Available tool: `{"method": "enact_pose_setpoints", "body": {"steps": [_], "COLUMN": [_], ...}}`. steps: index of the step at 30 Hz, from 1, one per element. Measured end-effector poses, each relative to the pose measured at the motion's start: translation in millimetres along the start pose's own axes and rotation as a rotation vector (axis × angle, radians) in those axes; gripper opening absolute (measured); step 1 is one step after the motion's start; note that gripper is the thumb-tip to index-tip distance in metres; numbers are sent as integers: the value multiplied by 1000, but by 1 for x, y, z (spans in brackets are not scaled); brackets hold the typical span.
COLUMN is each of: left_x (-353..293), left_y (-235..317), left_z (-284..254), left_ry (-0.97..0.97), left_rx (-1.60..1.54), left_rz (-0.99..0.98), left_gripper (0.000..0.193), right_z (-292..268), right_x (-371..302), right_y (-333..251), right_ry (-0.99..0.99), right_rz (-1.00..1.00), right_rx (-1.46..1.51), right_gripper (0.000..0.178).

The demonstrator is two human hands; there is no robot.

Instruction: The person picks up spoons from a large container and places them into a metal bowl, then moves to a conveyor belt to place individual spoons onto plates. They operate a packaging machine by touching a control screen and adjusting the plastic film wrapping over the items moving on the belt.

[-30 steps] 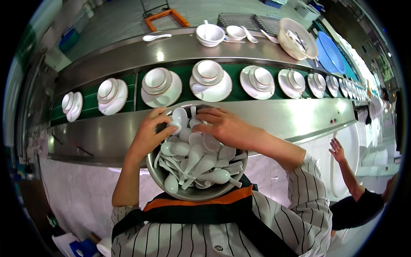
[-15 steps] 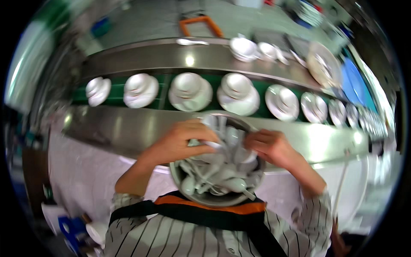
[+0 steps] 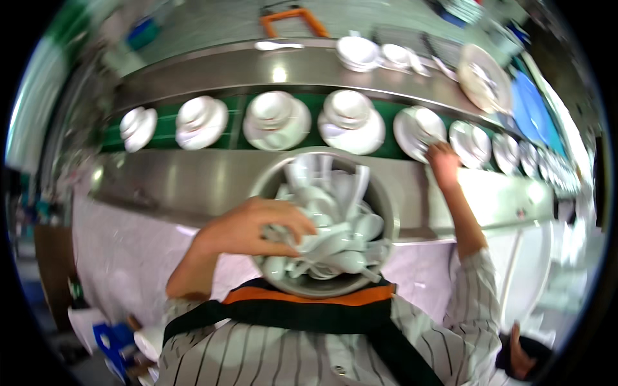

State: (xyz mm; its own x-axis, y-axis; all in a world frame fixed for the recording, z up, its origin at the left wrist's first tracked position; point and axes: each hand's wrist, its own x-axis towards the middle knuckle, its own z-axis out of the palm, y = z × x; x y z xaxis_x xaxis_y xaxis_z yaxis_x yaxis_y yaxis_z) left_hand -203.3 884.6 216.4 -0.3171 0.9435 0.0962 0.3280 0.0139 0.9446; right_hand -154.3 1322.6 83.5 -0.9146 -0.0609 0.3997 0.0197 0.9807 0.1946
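A round metal bowl full of white spoons stands against my front. My left hand is over the bowl's left side, thumb and fingers apart, its fingertips close to the spoons. My right hand reaches out to a white saucer that bears a cup. Its fingers are pinched together at the saucer's near right edge on what looks like a white spoon, mostly hidden and blurred.
A green conveyor belt carries several saucers with stacked cups between steel ledges. On the far ledge lie a lone spoon, white bowls and a beige basket. A blue tray stands at right.
My right hand has left the spoon bowl and moved out to the right, onto a saucer on the belt. My left hand has drawn back slightly left, its fingers spreading.
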Motion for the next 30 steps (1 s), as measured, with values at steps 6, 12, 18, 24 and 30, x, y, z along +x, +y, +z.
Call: {"method": "enact_pose_setpoints", "body": {"steps": [6,12,18,24,30], "left_x": [18,28,27,15,33], "left_y": [-3,-6,-14,-27,-43], "left_z": [1,-6,-6,-14,-16], "left_ry": [-52,144,333,494,579], "left_rx": [300,176,35,-83,-190], "left_rz": [66,-7,-93,-202,-130], "left_gripper": [19,19,11,7,8], "right_z": [-45,-20,30,14,17], "right_x": [3,49,70,67,59], "right_y": [-30,-81,-101,-96,-79], "right_ry": [38,35,40,-71,-414], "right_rz": [237,150,18,135,567], "right_rx": [197,471,370,622,1367], "right_gripper": [22,16,21,18,17]}}
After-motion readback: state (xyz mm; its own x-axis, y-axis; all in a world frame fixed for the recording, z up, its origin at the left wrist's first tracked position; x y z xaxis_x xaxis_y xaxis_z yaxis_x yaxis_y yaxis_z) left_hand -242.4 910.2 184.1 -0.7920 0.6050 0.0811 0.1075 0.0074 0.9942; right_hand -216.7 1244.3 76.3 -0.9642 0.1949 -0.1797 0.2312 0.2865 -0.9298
